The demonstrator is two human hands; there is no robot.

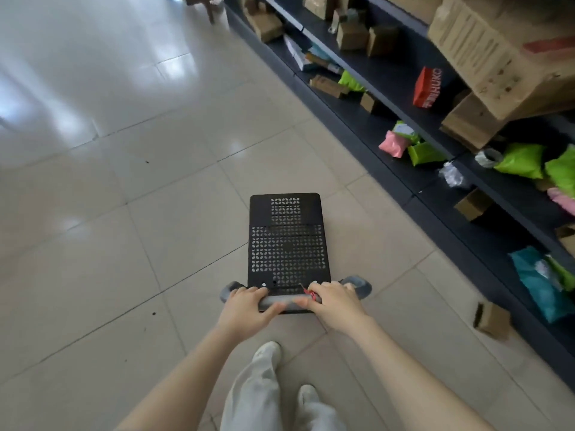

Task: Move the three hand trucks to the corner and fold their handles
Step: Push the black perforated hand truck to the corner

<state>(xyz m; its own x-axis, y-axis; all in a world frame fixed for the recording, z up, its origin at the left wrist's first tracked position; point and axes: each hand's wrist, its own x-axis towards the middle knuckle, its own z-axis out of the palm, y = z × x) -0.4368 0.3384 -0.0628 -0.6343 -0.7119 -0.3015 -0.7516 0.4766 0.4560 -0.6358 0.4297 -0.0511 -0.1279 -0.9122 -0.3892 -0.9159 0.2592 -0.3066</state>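
One hand truck stands on the tiled floor in front of me, its black perforated platform [287, 241] stretching away from me. Its grey handle bar [280, 301] is upright and runs across below the platform's near edge. My left hand [249, 306] grips the left part of the bar. My right hand [331, 301] grips the right part, beside a red tag on the bar. The truck's wheels are hidden under the platform. No other hand truck is in view.
A long dark shelf unit [441, 194] runs along the right, holding cardboard boxes [497, 66] and green, pink and teal parcels. A small box [493, 318] lies on the floor by its base. Open tiled floor [124, 181] spreads left and ahead. My legs are below.
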